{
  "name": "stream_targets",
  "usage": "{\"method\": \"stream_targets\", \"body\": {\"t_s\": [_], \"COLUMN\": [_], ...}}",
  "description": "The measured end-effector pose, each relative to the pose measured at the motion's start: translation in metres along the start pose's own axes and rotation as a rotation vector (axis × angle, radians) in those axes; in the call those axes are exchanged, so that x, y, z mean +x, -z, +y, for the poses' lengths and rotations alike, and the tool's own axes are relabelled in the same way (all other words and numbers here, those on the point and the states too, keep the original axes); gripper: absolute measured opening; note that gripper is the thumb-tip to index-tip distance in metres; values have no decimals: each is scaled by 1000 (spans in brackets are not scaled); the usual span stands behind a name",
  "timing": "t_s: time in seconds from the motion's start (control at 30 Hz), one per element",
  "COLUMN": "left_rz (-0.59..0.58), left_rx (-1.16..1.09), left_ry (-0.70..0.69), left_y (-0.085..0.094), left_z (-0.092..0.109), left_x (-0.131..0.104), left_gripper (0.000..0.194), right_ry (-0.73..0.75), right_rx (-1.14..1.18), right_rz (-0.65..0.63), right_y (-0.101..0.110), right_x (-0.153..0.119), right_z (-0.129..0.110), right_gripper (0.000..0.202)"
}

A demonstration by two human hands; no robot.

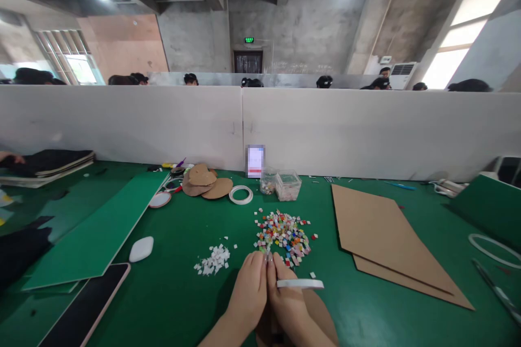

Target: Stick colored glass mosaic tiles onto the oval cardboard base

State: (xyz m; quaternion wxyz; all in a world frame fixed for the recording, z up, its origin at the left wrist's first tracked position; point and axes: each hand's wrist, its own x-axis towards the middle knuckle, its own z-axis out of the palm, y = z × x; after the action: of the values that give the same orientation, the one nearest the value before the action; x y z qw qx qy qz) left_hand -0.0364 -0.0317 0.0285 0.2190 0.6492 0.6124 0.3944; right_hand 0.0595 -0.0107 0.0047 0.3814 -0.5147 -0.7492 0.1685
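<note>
Centrally, the left hand and the right hand are brought together, with the fingers directed forward, away from the body. The fingertips are pressed together in a close pinch; whether a small piece is gripped between them cannot be determined, since the contact area is hidden.

A white strip is positioned against the right hand. Its long axis is set left to right, roughly square to the forward line of the fingers, and its free end is extended to the right. (It may be a ring viewed edge-on; only the thin side is presented.) Whether it is gripped or merely rested there cannot be confirmed.

The colored tiles are located just beyond the fingertips, with most of the heap offset to the right, so the right hand is judged nearer to its middle. The white chips are grouped separately, forward and to the left, and the left hand is nearer to them.

A brown disc is partly covered by the right forearm. Farther forward, a white roll is laid flat beside the clear box and its neighboring jar.
</note>
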Motion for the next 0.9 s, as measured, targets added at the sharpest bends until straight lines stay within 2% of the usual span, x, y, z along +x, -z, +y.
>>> {"method": "stream_targets", "body": {"t_s": [0.2,0.5,0.67,0.9], "left_rz": [-25,-29,-9,-39], "left_rx": [-127,-71,-56,-114], "left_ry": [46,42,27,94], "left_y": [1,-1,-2,2], "left_z": [2,1,-1,1], "left_x": [-1,-1,-1,3], "left_gripper": [28,27,27,28], "right_ry": [-29,23,-21,-89], "right_rx": [2,79,74,129], "right_rz": [21,43,-47,-139], "right_y": [3,-2,-6,3], "right_x": [4,1,1,5], "right_z": [2,6,7,2], "right_gripper": [52,47,48,44]}}
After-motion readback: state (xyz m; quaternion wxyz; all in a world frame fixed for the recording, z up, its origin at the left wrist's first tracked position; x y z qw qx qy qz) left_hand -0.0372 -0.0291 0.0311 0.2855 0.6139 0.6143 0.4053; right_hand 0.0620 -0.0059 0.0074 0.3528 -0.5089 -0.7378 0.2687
